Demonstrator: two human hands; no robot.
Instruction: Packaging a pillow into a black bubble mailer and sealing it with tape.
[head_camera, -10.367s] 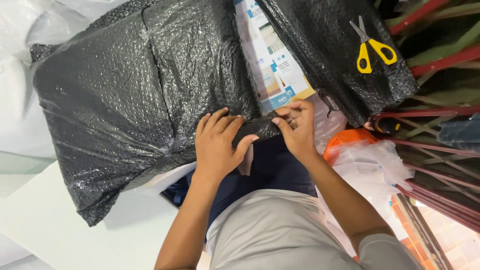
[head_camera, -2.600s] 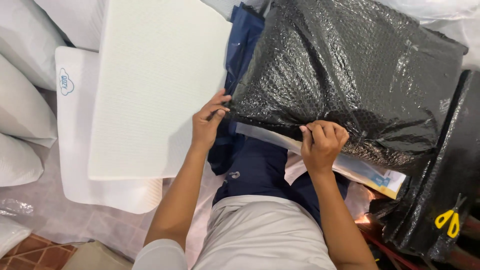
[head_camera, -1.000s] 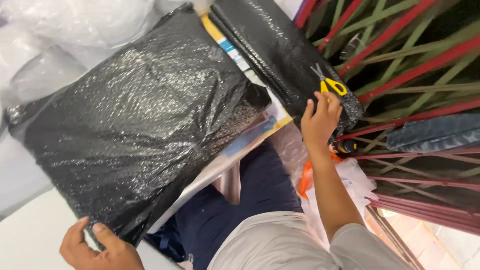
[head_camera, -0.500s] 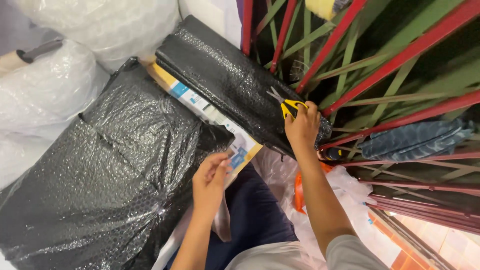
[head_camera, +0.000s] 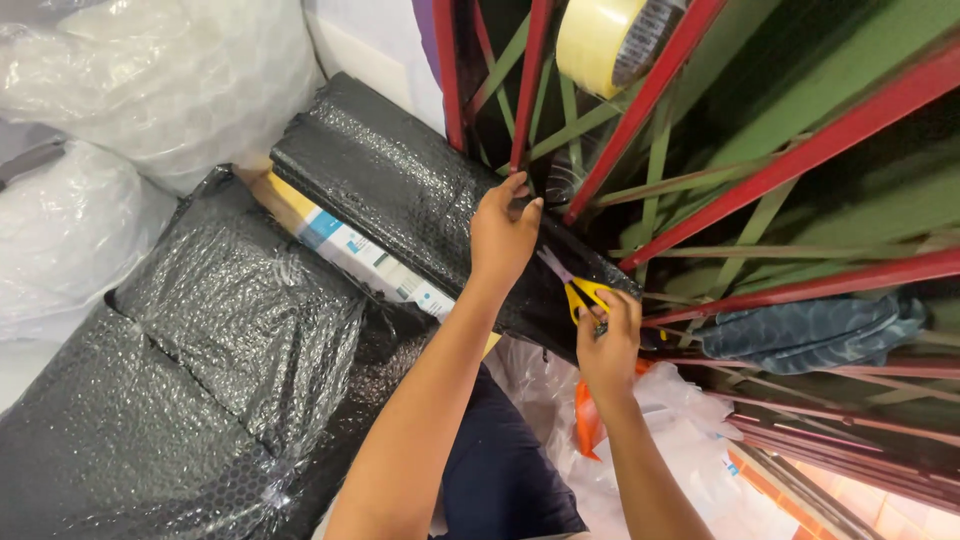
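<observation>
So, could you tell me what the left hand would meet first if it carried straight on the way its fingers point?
The left hand rests on the black bubble-wrapped bundle, fingers pointing up the picture. Straight on, it would likely meet the red metal bars of the gate first; depth there is unclear.

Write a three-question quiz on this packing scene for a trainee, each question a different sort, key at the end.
1. True or false: the right hand grips the yellow-handled scissors.
2. Multiple choice: what does the left hand rest on? A. the tape roll B. the black bubble-wrap roll C. the blue cloth
3. Fill in: the tape roll hangs among the red and green ______ at the top of the view.

Key: 1. True. 2. B. 3. Bars.
</observation>
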